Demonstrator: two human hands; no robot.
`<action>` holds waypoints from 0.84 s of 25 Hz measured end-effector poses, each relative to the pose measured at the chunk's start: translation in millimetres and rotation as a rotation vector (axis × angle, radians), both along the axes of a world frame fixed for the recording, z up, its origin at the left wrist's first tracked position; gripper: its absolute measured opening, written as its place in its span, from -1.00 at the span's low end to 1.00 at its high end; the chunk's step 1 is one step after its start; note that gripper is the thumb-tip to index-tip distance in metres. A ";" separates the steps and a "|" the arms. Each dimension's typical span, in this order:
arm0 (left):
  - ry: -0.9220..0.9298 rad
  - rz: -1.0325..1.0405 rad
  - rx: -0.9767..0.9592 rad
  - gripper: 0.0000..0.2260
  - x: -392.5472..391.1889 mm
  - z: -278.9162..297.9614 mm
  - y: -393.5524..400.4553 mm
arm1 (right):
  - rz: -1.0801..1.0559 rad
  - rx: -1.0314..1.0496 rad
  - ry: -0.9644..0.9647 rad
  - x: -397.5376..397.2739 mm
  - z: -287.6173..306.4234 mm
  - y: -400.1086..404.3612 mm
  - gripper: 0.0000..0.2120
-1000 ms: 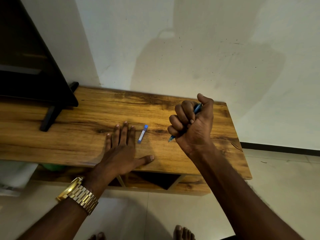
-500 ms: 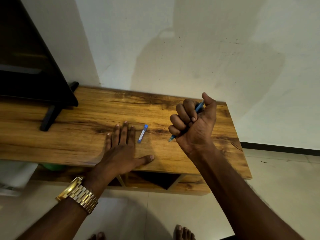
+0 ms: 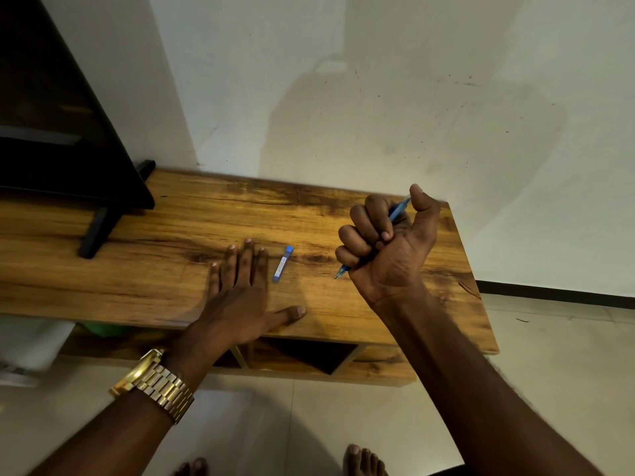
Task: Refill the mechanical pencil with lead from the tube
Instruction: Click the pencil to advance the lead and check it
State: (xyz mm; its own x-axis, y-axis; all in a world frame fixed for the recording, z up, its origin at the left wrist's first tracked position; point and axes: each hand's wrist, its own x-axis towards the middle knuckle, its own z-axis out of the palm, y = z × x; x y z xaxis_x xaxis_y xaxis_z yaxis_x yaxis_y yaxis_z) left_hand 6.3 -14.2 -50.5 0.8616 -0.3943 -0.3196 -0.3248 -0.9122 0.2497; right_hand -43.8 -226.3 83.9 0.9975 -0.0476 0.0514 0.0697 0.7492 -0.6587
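My right hand [image 3: 388, 245] is closed in a fist around a blue mechanical pencil [image 3: 398, 211], held above the wooden table [image 3: 171, 280]. The pencil's tip pokes out below the fist toward the left, and its top end sits under my raised thumb. A small lead tube [image 3: 282, 263] with a blue cap lies flat on the table, between my two hands. My left hand [image 3: 240, 297] rests palm down on the table just left of the tube, fingers spread, holding nothing and not touching the tube.
A black TV screen [image 3: 51, 132] on a black foot [image 3: 94, 231] stands at the table's left end. A white wall rises behind the table. Open shelf compartments [image 3: 302, 353] lie under the tabletop, and my bare feet show on the tiled floor below.
My right thumb has lifted slightly higher over the pencil's top end. The left hand and the lead tube have stayed where they were.
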 end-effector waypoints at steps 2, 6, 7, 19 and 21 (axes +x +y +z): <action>0.002 0.000 -0.002 0.36 0.2 1.1 -0.4 | -0.003 0.005 -0.005 -0.2 -0.3 -1.4 -0.43; 0.004 -0.002 -0.003 0.36 -0.5 2.9 -0.4 | -0.009 -0.020 0.008 0.6 -0.2 -0.9 -0.48; 0.007 -0.003 -0.004 0.35 -0.8 3.2 -0.3 | -0.011 -0.018 0.002 0.6 -0.2 -0.4 -0.47; 0.015 0.002 0.002 0.33 -2.0 7.2 -0.7 | -0.030 -0.018 -0.010 0.3 -0.4 0.7 -0.45; 0.015 0.001 -0.004 0.33 -1.8 7.1 -1.3 | -0.030 -0.027 -0.005 0.5 0.5 -0.4 -0.47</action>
